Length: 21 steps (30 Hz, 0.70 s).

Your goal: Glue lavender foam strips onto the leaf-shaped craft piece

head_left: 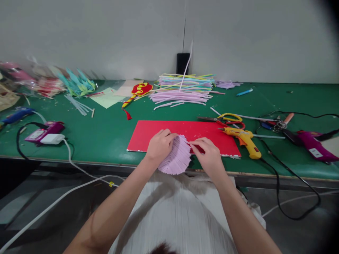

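A round lavender piece (178, 157), made of pipe cleaners laid side by side with a jagged rim, is held tilted over the table's front edge. My left hand (161, 146) grips it at its upper left, fingers closed with the thumb on top. At its right rim, my right hand (206, 152) pinches the thin end of a lavender pipe cleaner (187, 142), mostly hidden by the fingers. Beneath both hands lies a red board (159, 127) with worn white edges.
Right of the board are a yellow glue gun (245, 137) and scissors (230, 118). Pipe cleaners (182, 97) are piled behind, near a phone (182, 63) against the wall. A red-and-yellow fan (141, 90) lies left of them. Purple power strips (49, 132) and cables flank the work area.
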### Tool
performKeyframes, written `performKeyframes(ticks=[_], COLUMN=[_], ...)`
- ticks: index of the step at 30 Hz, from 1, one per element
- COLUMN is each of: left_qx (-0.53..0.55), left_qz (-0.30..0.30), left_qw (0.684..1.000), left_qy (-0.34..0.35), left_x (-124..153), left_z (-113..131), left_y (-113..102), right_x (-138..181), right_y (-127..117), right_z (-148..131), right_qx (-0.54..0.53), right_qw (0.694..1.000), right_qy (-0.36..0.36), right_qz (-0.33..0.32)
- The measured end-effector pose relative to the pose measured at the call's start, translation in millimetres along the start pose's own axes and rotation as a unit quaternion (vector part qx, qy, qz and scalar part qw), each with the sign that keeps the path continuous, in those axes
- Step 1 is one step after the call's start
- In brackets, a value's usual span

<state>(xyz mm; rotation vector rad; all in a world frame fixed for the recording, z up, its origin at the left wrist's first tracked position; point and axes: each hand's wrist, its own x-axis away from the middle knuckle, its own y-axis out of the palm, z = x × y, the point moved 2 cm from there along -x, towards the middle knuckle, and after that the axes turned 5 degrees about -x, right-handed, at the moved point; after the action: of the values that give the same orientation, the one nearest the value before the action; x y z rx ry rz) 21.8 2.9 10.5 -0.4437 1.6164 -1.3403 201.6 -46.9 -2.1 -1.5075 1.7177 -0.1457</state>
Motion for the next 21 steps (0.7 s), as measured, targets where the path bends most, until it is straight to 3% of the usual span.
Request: performKeyframes(ticks=[12,21], left_qx=[-0.009,-0.012], left_qz=[-0.008,-0.007], left_qw=[1.000,1.000], left_qy=[-0.001,0.004], left_x=[0.4,-0.7], left_z=[-0.4,-0.9], left_y=[0.6,1.2], right_x=[5.2,1.8], right_y=[2.6,-1.0], right_z=[-8.0,-9.4], right_qx=[0.088,0.103], right_qw=[0.994,0.990], right_qy=[-0.068,-0.070], right_qz=[-0.012,-0.068])
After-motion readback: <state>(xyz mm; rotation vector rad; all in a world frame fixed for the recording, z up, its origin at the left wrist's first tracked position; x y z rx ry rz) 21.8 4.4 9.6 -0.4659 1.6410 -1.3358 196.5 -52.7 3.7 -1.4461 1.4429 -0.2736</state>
